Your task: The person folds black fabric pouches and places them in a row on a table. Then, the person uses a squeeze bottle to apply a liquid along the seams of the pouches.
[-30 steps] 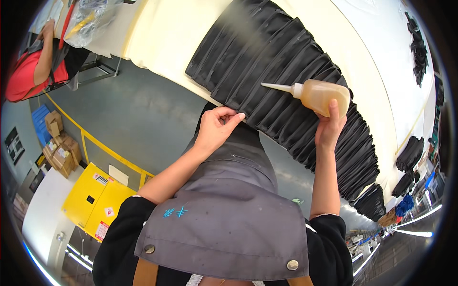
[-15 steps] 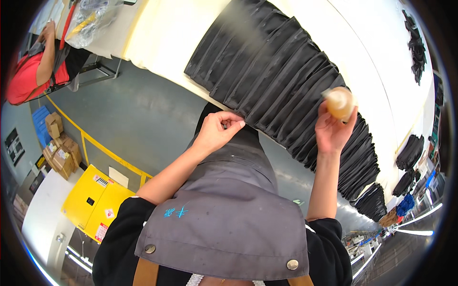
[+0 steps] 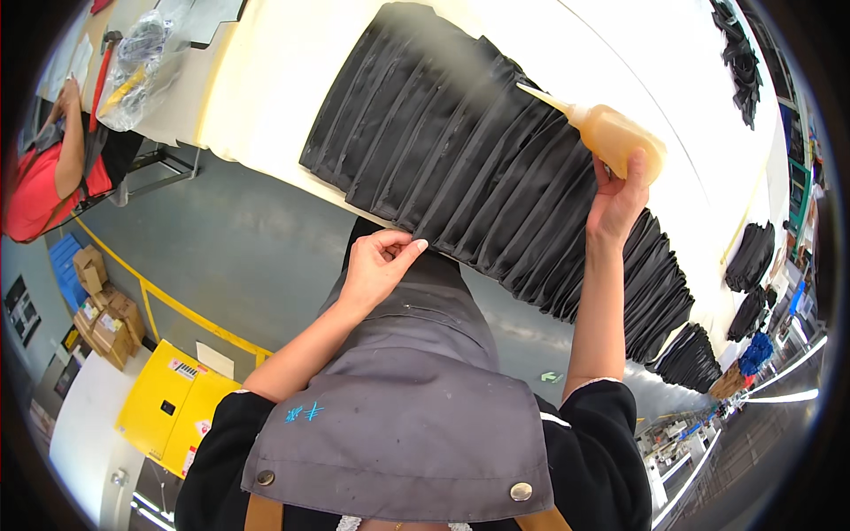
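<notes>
A long row of overlapping black fabric pieces (image 3: pixel 496 177) lies along the pale table (image 3: pixel 266 97). At the row's near edge, my left hand (image 3: pixel 382 261) pinches the edge of one black piece between thumb and fingertips. My right hand (image 3: pixel 618 202) is wrapped round a squeeze bottle (image 3: pixel 622 139) of amber liquid with a long pointed nozzle. The bottle is tipped over, its nozzle pointing left above the fabric and apart from it. A hazy smear in the picture blurs the far part of the row.
More black bundles (image 3: pixel 751 257) lie farther right on the table. At far left a person in red (image 3: pixel 49 181) sits by the table, near a plastic bag (image 3: pixel 142 62) and a red-handled tool (image 3: pixel 102 80). A yellow cabinet (image 3: pixel 168 407) and cardboard boxes (image 3: pixel 111 323) stand at left.
The bottle has swung from pointing toward me to lying sideways with its nozzle to the left. My left hand stays at the fabric's near edge, and the view has shifted slightly.
</notes>
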Available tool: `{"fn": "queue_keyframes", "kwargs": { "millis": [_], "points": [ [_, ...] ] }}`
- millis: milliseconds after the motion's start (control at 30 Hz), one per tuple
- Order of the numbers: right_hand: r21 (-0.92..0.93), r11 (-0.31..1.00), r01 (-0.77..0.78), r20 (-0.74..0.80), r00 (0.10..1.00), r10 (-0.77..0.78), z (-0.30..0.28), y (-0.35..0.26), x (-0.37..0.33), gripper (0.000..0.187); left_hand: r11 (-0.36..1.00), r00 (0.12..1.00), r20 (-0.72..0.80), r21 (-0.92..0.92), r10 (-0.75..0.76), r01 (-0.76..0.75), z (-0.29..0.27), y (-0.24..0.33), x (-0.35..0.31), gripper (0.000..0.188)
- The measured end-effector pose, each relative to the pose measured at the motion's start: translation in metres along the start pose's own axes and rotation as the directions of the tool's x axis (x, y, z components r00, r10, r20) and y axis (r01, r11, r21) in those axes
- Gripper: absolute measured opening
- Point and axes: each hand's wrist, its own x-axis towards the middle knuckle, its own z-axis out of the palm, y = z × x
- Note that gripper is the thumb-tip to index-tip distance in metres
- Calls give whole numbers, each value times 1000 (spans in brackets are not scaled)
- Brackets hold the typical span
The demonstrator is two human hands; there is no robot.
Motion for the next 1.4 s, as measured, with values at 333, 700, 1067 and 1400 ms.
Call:
{"fn": "queue_keyframes", "kwargs": {
  "millis": [333, 700, 1067, 1400],
  "points": [
    [-77, 995, -59, 50, 997, 63, -2, 8, 2, 49, 1000, 1000, 22, 0, 10, -10, -1, 5, 0, 26],
    [-154, 978, -142, 116, 980, 161, -10, 12, -24, 52, 1000, 1000, 21, 23, -8, 7, -2, 5, 1, 26],
    [-194, 963, -189, 204, 952, 228, -26, 24, -59, 49, 1000, 999, 34, 19, -4, 4, -3, 3, 3, 27],
    [25, 869, -493, 211, 853, 478, -30, 17, -84, 51, 999, 997, 59, 34, -39, 37, -3, -1, 4, 21]
  ]
}}
